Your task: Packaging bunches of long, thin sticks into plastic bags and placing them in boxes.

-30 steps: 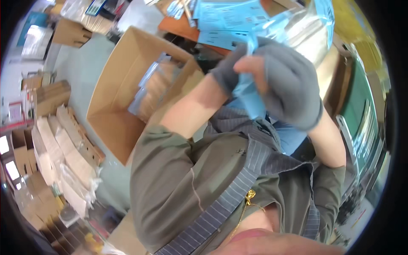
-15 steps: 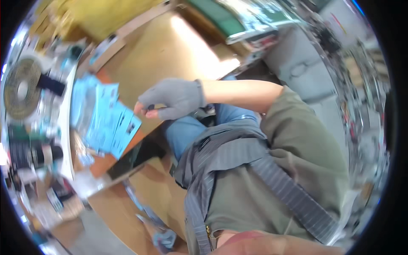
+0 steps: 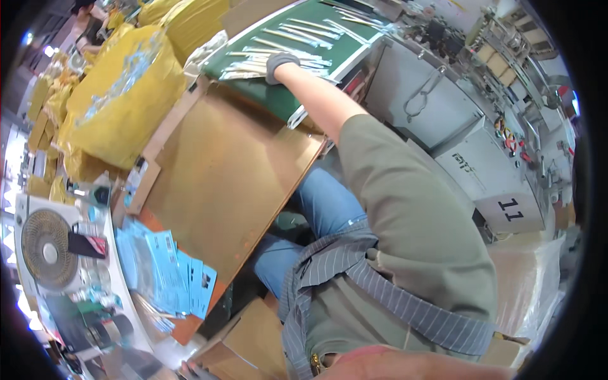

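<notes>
My right hand [image 3: 282, 66], in a grey fingerless glove, reaches far forward over a green conveyor belt [image 3: 269, 96]. It touches or hovers just above a row of thin, pale sticks in clear wrappers [image 3: 244, 66]; its fingertips are hidden behind the glove. More of these wrapped sticks lie spread farther along the belt. At the lower edge, only part of my gloved left hand [image 3: 197, 371] shows, beside an open cardboard box [image 3: 250, 339]. Whether it holds anything cannot be seen.
A brown tabletop [image 3: 215, 164] lies before me, with blue printed cards [image 3: 168, 269] fanned at its left end. A fan [image 3: 47, 247] stands left of them. Large yellow sacks [image 3: 120, 104] rise behind the table, grey metal cabinets [image 3: 411, 88] to the right. Another person [image 3: 88, 28] is far left.
My right hand has moved from above the table near the blue cards, forward and right, to the wrapped sticks on the belt. The whole view has shifted, bringing more of the belt into sight.
</notes>
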